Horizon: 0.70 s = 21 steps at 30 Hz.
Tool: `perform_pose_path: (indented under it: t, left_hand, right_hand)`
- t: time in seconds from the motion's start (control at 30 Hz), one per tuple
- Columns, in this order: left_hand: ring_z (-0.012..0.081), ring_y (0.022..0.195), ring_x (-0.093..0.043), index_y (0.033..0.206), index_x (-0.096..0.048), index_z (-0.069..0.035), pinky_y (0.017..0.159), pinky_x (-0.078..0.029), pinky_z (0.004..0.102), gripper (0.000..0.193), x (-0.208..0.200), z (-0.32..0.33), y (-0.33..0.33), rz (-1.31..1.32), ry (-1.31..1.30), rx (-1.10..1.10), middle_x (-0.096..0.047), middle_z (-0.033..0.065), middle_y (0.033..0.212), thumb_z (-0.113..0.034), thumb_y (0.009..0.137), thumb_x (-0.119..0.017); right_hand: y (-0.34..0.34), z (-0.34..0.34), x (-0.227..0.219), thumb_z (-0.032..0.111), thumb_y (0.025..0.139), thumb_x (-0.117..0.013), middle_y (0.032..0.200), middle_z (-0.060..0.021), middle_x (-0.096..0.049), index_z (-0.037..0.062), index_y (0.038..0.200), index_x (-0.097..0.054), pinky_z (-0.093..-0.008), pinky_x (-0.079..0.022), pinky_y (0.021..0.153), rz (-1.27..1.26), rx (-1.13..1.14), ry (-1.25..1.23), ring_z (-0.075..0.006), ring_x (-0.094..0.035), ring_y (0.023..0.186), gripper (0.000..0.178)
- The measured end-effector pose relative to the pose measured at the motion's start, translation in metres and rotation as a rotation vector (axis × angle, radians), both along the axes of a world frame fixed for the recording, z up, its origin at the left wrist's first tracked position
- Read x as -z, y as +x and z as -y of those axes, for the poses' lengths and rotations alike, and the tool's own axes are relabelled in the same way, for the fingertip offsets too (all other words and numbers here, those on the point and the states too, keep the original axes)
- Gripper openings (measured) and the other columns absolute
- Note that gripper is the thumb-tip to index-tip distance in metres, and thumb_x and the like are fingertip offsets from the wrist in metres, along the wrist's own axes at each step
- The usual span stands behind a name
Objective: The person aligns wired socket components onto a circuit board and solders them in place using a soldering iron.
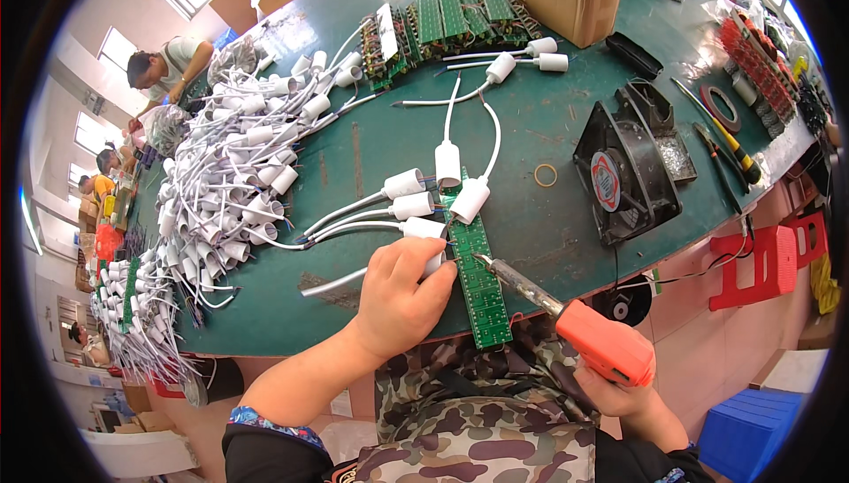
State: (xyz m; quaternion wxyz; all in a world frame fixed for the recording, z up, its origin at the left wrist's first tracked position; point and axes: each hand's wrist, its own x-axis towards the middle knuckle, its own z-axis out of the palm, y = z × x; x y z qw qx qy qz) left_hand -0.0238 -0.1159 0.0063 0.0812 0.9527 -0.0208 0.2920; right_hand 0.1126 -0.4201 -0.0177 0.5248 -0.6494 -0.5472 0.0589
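Green circuit board [480,284] lies at the near edge of the table [548,129]. Soldering appears partway: several smooth white cylindrical lampholders [404,184] cluster along its upper half; the lower half carries none. Left hand's [402,290] grip pinches one; right hand's [619,390] encloses the orange-bodied soldering iron [594,333]. A tangled lampholder pile [239,164] seems left.
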Motion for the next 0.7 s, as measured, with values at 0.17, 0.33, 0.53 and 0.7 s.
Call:
perform_pose_path:
  t: [0.17,0.33,0.53,0.7]
  left_hand:
    - [0.0282,0.110,-0.060,0.100,-0.070,-0.004,0.091,-0.044,0.0421,0.025,-0.0005,0.0017,0.0022,0.008,0.099,-0.044,-0.061,0.0110,0.118,-0.008,0.076,-0.071]
    - [0.0315,0.109,-0.060,0.096,-0.068,-0.003,0.090,-0.047,0.0446,0.028,-0.0001,0.0012,0.0039,0.011,0.084,-0.026,-0.060,0.0096,0.116,0.000,0.070,-0.078]
    - [0.0314,0.107,-0.062,0.095,-0.068,-0.002,0.089,-0.048,0.0443,0.028,-0.0007,-0.0016,0.0055,0.008,0.068,0.014,-0.062,0.0093,0.113,0.001,0.070,-0.077]
    - [0.0310,0.105,-0.063,0.095,-0.068,-0.002,0.088,-0.048,0.0440,0.028,-0.0029,-0.0024,0.0067,0.003,0.049,0.035,-0.063,0.0093,0.112,0.001,0.070,-0.077]
  right_hand:
    - [-0.0008,0.0007,0.0023,0.005,0.077,-0.081,0.115,-0.0216,-0.070,-0.0089,0.129,-0.054,-0.0390,-0.061,0.080,-0.031,0.008,-0.013,-0.0320,-0.076,0.091,0.060]
    - [0.0002,-0.0001,0.0022,0.007,0.078,-0.081,0.112,-0.0212,-0.071,-0.0090,0.126,-0.057,-0.0399,-0.061,0.083,-0.026,-0.003,-0.015,-0.0321,-0.076,0.091,0.056]
    - [-0.0009,-0.0021,0.0021,0.006,0.078,-0.080,0.111,-0.0213,-0.072,-0.0085,0.126,-0.057,-0.0404,-0.061,0.083,-0.074,-0.011,-0.036,-0.0331,-0.076,0.093,0.056]
    - [0.0006,-0.0051,0.0020,0.004,0.075,-0.080,0.112,-0.0221,-0.071,-0.0084,0.127,-0.055,-0.0401,-0.061,0.083,-0.085,-0.054,-0.053,-0.0343,-0.076,0.093,0.059]
